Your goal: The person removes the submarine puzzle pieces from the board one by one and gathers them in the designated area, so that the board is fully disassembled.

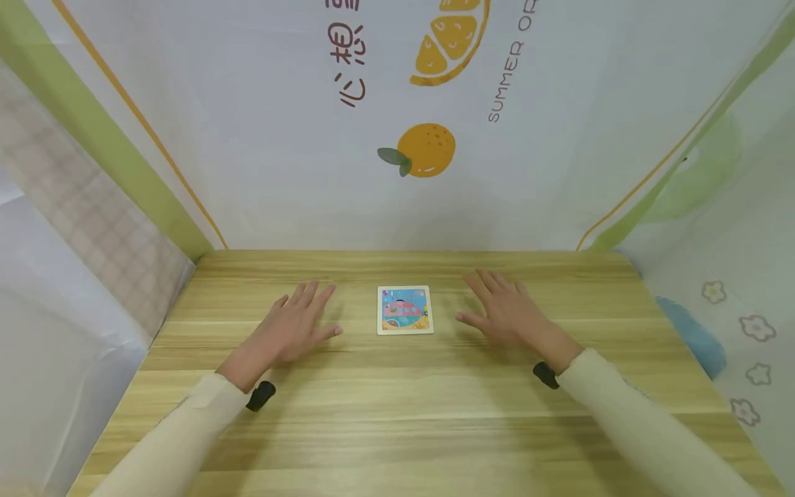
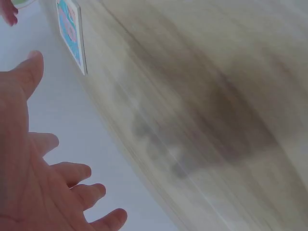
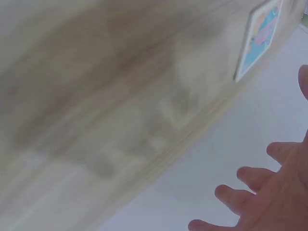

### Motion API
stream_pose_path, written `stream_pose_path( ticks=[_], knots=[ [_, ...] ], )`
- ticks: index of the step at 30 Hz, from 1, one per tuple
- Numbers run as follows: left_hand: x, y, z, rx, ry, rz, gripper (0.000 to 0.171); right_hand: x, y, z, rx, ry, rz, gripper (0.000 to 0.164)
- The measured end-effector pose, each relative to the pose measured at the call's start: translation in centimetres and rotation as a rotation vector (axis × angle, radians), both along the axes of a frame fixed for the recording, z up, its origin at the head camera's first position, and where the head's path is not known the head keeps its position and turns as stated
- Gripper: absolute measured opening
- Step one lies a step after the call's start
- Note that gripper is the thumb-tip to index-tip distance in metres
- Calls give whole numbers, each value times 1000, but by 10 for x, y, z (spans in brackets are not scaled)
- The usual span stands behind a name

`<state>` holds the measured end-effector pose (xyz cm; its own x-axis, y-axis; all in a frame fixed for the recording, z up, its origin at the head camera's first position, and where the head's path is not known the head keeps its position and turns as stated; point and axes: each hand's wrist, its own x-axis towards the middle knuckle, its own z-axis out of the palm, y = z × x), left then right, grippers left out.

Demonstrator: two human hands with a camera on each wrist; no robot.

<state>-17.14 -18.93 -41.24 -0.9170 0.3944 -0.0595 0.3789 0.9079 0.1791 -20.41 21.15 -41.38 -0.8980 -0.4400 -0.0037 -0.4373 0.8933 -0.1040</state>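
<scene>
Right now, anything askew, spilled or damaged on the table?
Nothing stands out. The white-framed picture tile lies flat, roughly square to the far edge of the table; no spill or damage shows, though fine print detail is too small to judge.

Left sleeve (image 1: pixel 177 438): long, pale cream, ends at the wrist; faint greyish marks along its outer edge, unreadable. Right sleeve (image 1: pixel 646 424): same cream, same length, similar faint marks. Left wrist camera (image 1: pixel 261 396), at the sleeve's end: small, black, stubby, rounded. Right wrist camera (image 1: pixel 546 375): same build. Left hand (image 1: pixel 288 331), right hand (image 1: pixel 506 314): bare, 5 digits each.
</scene>
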Motion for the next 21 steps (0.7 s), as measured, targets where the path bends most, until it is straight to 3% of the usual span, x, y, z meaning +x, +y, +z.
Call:
stream_pose_path(
  ticks=[5, 10, 16, 21],
  knots=[
    [-10, 6, -1, 68, -31, 34, 80, -14, -13, 11, -1, -50, 22, 82],
    [-16, 17, -3, 246, -42, 86, 71, -26, -29, 21, -101, -109, 31, 74],
    [-22, 32, -2, 491, -147, 197, 65, -39, -49, 23, -222, -183, 30, 65],
    [-25, 41, -1, 624, -241, 305, 60, -49, -64, 20, -336, -249, -7, 60]
  ],
)
